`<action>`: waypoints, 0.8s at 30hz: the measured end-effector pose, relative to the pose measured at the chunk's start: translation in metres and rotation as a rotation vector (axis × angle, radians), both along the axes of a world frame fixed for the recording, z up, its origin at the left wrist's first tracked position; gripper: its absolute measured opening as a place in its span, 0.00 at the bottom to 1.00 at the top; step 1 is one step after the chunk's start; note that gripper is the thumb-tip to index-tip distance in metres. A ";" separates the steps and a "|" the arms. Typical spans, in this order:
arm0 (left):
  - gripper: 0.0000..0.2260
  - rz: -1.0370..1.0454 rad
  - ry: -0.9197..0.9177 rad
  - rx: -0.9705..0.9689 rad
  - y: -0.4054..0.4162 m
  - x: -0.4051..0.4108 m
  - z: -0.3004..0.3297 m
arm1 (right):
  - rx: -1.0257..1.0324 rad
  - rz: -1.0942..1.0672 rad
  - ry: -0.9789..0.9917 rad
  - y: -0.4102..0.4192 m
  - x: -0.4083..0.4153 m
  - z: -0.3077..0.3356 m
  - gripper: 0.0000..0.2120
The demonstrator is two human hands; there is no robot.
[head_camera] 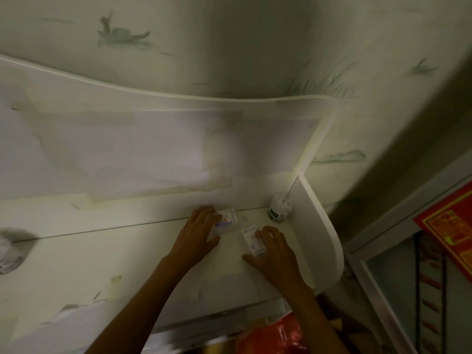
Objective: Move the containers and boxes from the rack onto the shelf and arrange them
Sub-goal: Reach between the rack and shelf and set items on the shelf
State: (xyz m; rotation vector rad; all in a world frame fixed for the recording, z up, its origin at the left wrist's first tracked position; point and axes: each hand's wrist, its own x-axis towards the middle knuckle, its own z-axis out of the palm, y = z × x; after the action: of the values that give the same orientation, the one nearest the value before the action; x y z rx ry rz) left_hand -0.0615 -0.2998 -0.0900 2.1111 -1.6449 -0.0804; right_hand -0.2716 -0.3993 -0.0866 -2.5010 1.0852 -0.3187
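Observation:
Two small white boxes with red and blue print lie on the white shelf (107, 254) near its right end. My left hand (198, 235) rests over the left box (228, 217), fingers spread around it. My right hand (273, 247) covers the right box (250, 238), fingers curled over its near end. A clear round container (279, 208) with white contents stands upright in the shelf's back right corner, apart from both hands.
The shelf's rounded side panel (321, 241) rises just right of my right hand. Another round container (9, 254) sits at the far left edge. A red bag (275, 335) lies below the shelf's front edge. A window frame and red poster (449, 233) are at right.

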 end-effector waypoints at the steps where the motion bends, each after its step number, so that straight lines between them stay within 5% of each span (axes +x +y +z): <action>1: 0.23 -0.003 0.018 -0.017 0.002 0.000 -0.002 | 0.034 0.011 -0.022 0.001 0.000 0.000 0.32; 8: 0.18 0.011 0.079 -0.070 0.016 -0.003 -0.009 | 0.352 0.139 -0.172 -0.005 -0.005 -0.005 0.34; 18: 0.21 0.059 0.187 -0.057 0.009 -0.008 -0.008 | 0.278 0.232 0.033 -0.017 0.003 0.001 0.46; 24: 0.23 0.112 0.224 -0.083 0.035 -0.010 -0.003 | 0.301 0.222 -0.072 -0.015 -0.001 -0.003 0.42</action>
State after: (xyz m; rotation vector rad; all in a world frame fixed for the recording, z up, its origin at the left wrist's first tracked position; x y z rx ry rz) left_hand -0.0710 -0.2645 -0.0926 2.0451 -1.3760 -0.2015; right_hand -0.2730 -0.4139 -0.0898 -2.2920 0.7551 -0.1660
